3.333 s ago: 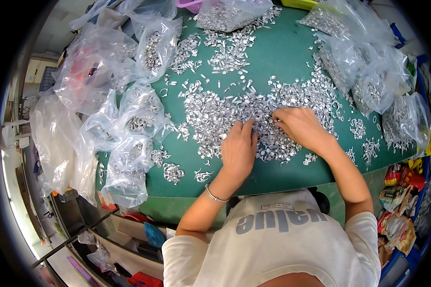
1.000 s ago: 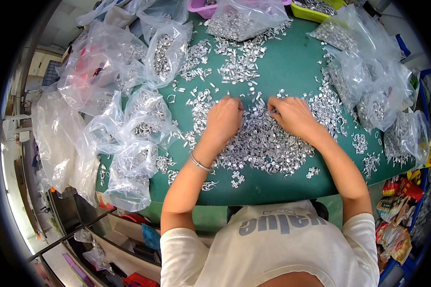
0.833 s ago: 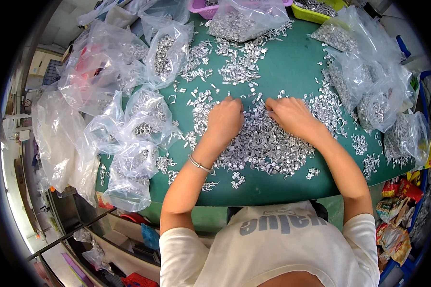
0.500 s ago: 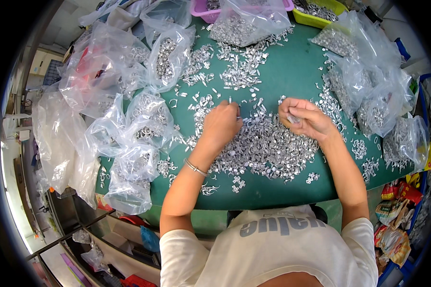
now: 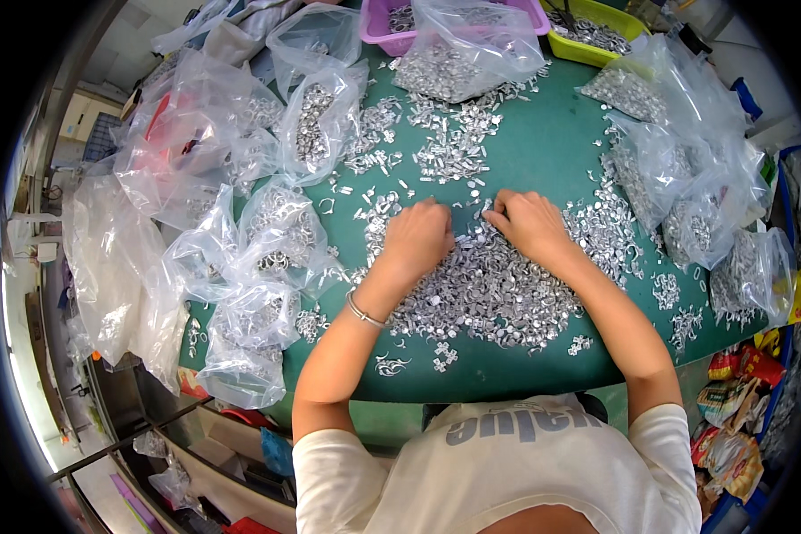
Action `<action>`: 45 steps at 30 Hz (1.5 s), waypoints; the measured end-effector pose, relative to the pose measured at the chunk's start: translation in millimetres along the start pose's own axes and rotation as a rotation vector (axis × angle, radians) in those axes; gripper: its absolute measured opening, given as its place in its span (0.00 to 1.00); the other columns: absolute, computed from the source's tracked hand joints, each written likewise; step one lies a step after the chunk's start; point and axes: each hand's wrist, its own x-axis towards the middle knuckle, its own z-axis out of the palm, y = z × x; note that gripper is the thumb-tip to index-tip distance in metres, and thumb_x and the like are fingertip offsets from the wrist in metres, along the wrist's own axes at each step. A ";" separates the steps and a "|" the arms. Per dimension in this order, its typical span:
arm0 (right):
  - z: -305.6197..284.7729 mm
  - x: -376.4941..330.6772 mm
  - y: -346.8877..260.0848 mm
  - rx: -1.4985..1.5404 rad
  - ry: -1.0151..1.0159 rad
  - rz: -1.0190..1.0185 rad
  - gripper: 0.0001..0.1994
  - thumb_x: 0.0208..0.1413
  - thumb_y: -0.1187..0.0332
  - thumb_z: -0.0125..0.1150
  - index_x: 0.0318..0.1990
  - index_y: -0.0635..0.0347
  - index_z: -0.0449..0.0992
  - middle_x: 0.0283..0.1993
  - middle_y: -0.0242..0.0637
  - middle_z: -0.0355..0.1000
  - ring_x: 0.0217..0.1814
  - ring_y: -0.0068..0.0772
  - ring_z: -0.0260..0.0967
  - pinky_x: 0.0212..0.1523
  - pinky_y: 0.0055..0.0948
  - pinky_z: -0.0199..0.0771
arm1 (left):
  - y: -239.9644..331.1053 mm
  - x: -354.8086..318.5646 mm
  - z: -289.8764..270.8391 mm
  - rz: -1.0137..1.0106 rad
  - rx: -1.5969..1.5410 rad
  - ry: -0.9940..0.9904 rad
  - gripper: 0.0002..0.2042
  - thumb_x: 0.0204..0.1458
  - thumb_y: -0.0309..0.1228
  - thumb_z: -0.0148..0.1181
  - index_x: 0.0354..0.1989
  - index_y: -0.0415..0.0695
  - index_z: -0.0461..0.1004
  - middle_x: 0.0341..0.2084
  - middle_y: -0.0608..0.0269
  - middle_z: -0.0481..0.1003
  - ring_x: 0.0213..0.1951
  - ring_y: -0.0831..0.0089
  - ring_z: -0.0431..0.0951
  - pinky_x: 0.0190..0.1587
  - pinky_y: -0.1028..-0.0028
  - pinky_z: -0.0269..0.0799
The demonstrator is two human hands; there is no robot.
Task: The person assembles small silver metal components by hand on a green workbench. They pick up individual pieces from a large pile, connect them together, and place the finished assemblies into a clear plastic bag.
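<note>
head view: both hands (image 5: 416,238) (image 5: 529,222) flat on silver parts (image 5: 489,294), grip unclear, beside clear bags (image 5: 267,240).

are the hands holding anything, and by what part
Cannot be told: left hand and right hand rest palm-down on the pile of small silver metal pieces, fingertips hidden.

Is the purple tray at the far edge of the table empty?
No: the purple tray holds small silver metal parts, and a clear plastic bag of more parts lies partly over it.
</note>
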 end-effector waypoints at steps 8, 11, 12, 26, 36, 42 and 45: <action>-4.3 4.9 12.2 -0.074 -0.083 -0.241 0.09 0.49 0.66 0.61 0.30 0.64 0.73 0.31 0.50 0.73 0.35 0.57 0.71 0.34 0.48 0.70 | -11.0 7.9 -14.5 -0.155 -1.627 -0.330 0.07 0.53 0.29 0.56 0.35 0.38 0.73 0.28 0.68 0.73 0.26 0.83 0.68 0.27 0.84 0.63; -0.4 5.4 20.3 -0.060 -0.059 -0.295 0.08 0.52 0.67 0.57 0.31 0.65 0.71 0.29 0.47 0.74 0.31 0.51 0.72 0.32 0.43 0.70 | -10.0 13.2 -7.2 -0.195 -1.731 -0.228 0.08 0.52 0.28 0.58 0.38 0.38 0.73 0.27 0.68 0.73 0.26 0.82 0.68 0.27 0.83 0.62; 0.3 5.6 25.0 -0.037 -0.050 -0.314 0.08 0.53 0.68 0.56 0.32 0.65 0.71 0.28 0.45 0.74 0.29 0.48 0.72 0.31 0.41 0.70 | -16.1 17.4 0.6 -0.217 -1.616 -0.193 0.08 0.51 0.28 0.59 0.38 0.39 0.74 0.27 0.68 0.73 0.26 0.81 0.67 0.27 0.83 0.62; -15.3 -2.1 21.4 0.240 -0.126 -0.180 0.08 0.51 0.66 0.61 0.31 0.62 0.72 0.28 0.39 0.74 0.31 0.41 0.71 0.31 0.37 0.68 | 11.2 15.5 10.0 -0.033 -0.280 0.200 0.08 0.40 0.29 0.66 0.28 0.39 0.77 0.22 0.54 0.72 0.26 0.62 0.73 0.31 0.67 0.68; -10.9 -6.8 7.9 -0.205 -0.089 -0.336 0.06 0.47 0.72 0.59 0.32 0.64 0.72 0.30 0.50 0.72 0.36 0.56 0.70 0.35 0.47 0.69 | -42.1 -148.1 -29.8 -0.473 -0.204 0.620 0.07 0.41 0.22 0.63 0.30 0.38 0.74 0.21 0.56 0.69 0.22 0.66 0.67 0.28 0.68 0.65; -8.9 0.3 29.6 0.218 -0.186 -0.351 0.04 0.49 0.74 0.56 0.30 0.66 0.69 0.20 0.39 0.67 0.18 0.32 0.64 0.19 0.29 0.65 | -63.5 -186.1 -2.9 -0.584 0.044 0.651 0.09 0.42 0.21 0.62 0.34 0.37 0.75 0.14 0.59 0.62 0.17 0.71 0.61 0.24 0.71 0.61; -25.7 -18.6 49.4 1.464 -0.531 0.059 0.05 0.54 0.71 0.52 0.33 0.65 0.69 0.20 0.31 0.62 0.17 0.19 0.54 0.13 0.16 0.54 | -54.8 -181.5 -4.0 -0.625 -0.064 0.675 0.08 0.45 0.23 0.61 0.35 0.37 0.74 0.18 0.57 0.66 0.21 0.66 0.68 0.27 0.67 0.64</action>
